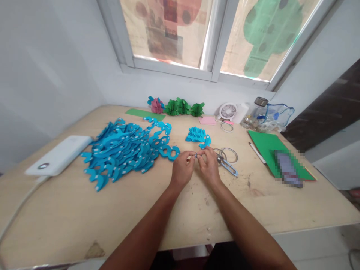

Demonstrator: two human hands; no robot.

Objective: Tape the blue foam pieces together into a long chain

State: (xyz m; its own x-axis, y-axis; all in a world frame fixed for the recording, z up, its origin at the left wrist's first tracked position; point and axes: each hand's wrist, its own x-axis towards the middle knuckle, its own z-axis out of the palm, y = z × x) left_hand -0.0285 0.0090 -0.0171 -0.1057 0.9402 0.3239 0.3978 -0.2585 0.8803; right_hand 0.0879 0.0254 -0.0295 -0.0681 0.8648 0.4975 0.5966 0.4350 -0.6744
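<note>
Both hands meet near the middle of the table, fingertips pinched close together. My left hand (182, 168) and my right hand (208, 165) close on a tiny bluish piece between them, mostly hidden by the fingers. Just beyond them lies a small row of folded blue paper pieces (196, 135). To the left spreads a large heap of curved blue paper pieces (126, 150) with white patches, its nearest rings close to my left hand. Beside my right hand are a light-blue cutter (228, 167) and metal rings (230, 155).
A white power bank (60, 155) with a cable lies at the left. Green paper figures (182, 107), a small fan (228, 111) and a glass bottle (258, 107) stand along the back. Green sheets (264, 146), a pen (257, 153) and a blurred object lie right.
</note>
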